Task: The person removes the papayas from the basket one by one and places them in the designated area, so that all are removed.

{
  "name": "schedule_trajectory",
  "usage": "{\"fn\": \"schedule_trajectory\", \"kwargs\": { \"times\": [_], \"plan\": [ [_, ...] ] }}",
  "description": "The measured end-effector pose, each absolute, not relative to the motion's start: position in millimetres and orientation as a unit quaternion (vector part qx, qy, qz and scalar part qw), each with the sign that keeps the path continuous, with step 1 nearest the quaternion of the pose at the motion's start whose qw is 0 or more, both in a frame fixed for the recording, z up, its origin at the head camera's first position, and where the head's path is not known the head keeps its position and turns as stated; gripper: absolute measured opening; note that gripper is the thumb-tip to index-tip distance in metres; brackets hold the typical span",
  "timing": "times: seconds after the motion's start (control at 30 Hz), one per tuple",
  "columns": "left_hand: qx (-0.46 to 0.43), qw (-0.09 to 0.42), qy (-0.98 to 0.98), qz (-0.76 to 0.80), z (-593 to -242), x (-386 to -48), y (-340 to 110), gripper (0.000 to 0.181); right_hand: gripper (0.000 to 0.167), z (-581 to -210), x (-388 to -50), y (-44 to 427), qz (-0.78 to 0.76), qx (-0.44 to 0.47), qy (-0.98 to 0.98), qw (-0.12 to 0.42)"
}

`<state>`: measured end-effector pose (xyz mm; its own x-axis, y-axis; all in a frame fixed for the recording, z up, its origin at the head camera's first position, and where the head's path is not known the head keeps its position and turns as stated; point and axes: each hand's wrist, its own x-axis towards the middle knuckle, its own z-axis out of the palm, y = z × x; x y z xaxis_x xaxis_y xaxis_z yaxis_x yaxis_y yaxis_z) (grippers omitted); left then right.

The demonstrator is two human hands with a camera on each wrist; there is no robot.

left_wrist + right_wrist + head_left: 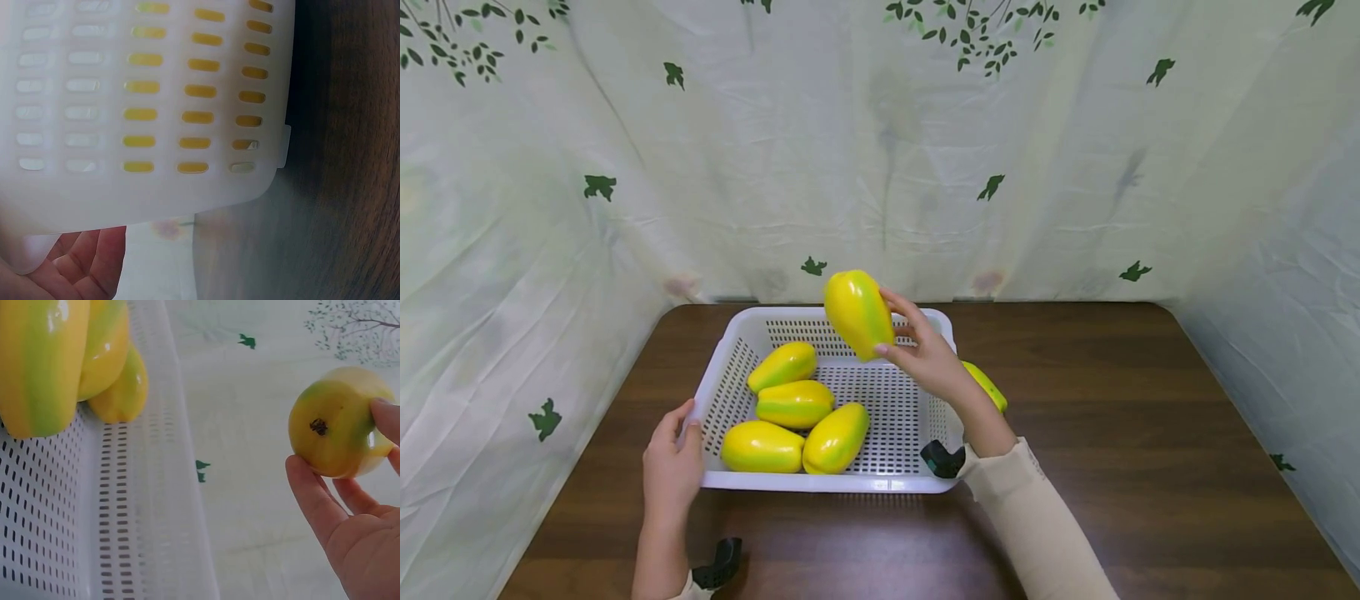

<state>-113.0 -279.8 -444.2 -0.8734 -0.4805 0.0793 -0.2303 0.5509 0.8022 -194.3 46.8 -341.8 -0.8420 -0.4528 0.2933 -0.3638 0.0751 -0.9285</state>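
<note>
My right hand (925, 354) holds a yellow-green papaya (856, 312) above the back part of a white plastic basket (895, 482). In the right wrist view, thumb and fingers pinch this papaya (334, 425), and its dark stem end faces the camera. Several more papayas (795, 404) lie in the left half of the basket. My left hand (672, 458) grips the basket's left rim; the left wrist view has its curled fingers (106, 259) under the rim, beside the slotted wall (162, 194). Behind my right forearm another papaya (988, 387) is partly hidden, outside the basket's right side.
The basket stands on a dark brown wooden table (1135, 450). A pale curtain (1075, 167) printed with green leaves and birds hangs behind the table and along both sides. Black wrist devices (718, 565) show at both wrists.
</note>
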Motion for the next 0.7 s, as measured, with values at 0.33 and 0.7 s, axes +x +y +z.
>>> {"fn": "schedule_trajectory", "kwargs": {
  "times": [0.33,0.7],
  "plan": [
    [0.207,0.139,-0.865,-0.436,-440,-113,-278,0.048,0.066,-338,-185,73,-0.619,-0.273,0.736,-0.008],
    [0.204,0.148,-0.868,-0.427,-474,-123,-298,0.05,0.066,-355,-180,109,-0.616,-0.247,0.747,-0.047]
  ]
}}
